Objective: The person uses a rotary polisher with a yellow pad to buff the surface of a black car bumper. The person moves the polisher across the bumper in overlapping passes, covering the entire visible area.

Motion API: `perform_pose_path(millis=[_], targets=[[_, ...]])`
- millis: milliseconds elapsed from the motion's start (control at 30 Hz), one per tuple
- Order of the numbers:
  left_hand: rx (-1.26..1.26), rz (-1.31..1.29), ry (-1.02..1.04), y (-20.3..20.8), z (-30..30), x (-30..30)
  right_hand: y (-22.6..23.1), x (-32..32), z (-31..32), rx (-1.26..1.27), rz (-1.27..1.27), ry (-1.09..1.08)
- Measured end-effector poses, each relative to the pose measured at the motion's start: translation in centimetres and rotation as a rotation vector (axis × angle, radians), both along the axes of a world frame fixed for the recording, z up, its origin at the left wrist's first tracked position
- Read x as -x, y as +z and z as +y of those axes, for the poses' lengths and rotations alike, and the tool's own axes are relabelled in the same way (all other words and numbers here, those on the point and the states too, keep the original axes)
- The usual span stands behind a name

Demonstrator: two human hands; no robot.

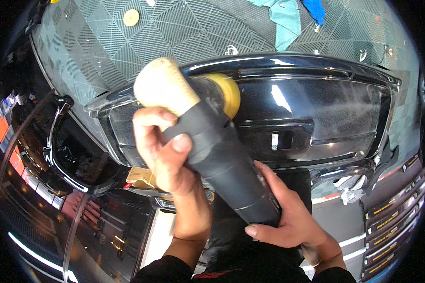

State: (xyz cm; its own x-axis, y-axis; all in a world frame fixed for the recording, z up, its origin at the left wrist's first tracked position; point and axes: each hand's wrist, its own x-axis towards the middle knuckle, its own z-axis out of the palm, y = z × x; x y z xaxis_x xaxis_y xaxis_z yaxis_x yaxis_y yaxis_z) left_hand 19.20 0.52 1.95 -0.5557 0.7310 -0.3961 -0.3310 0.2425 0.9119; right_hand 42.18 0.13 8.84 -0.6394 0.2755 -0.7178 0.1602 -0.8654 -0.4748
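A black-bodied power polisher with a cream-coloured head cover slants across the middle of the view, held in both hands. My left hand is closed round its front end, just below the cream cover, thumb on the black body. Around the rear of the body is my right hand, its thumb near the end. The yellow polishing pad shows partly behind the polisher's head, over a glossy black car body panel. Whether the pad touches the panel, I cannot tell. The panel has a small rectangular cutout and dusty-looking patches.
Beyond the panel lies a grey-green grid floor with a round yellow pad, a teal cloth and a blue cloth. A small cardboard box sits left of my left arm. Long black boxes are stacked at right.
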Motion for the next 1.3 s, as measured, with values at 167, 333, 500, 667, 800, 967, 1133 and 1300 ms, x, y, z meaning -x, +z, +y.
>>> perform_pose_path(millis=[167, 333, 500, 667, 800, 967, 1133, 1300], targets=[[-0.052, -0.032, 0.055, 0.0, -0.8, 1.4, -1.3, 1.7, -0.1, -0.012, 0.037, -0.002], [-0.125, -0.029, 0.109, -0.4, -2.5, 2.3, -2.1, 2.3, -1.0, -0.152, -0.033, 0.148], [-0.137, 0.048, 0.027, -1.3, -4.2, 2.5, -2.3, 1.8, -1.0, -0.237, -0.101, 0.25], [-0.027, 0.043, 0.113, -0.5, -4.7, 0.8, -2.6, 0.0, -1.0, -0.261, -0.15, 0.184], [-0.041, -0.004, 0.116, 0.1, -3.8, 0.5, -1.9, 0.6, 0.2, -0.222, -0.133, 0.138], [-0.057, 0.034, 0.134, -0.1, -3.2, 2.6, -1.7, 3.2, 0.5, -0.211, -0.077, 0.102], [-0.047, 0.102, 0.223, -0.4, -3.8, 6.0, -2.7, 6.1, -0.1, -0.181, -0.003, 0.129], [-0.057, 0.077, 0.266, -0.1, -3.8, 8.4, -2.8, 8.7, 0.7, -0.163, 0.023, 0.183]])
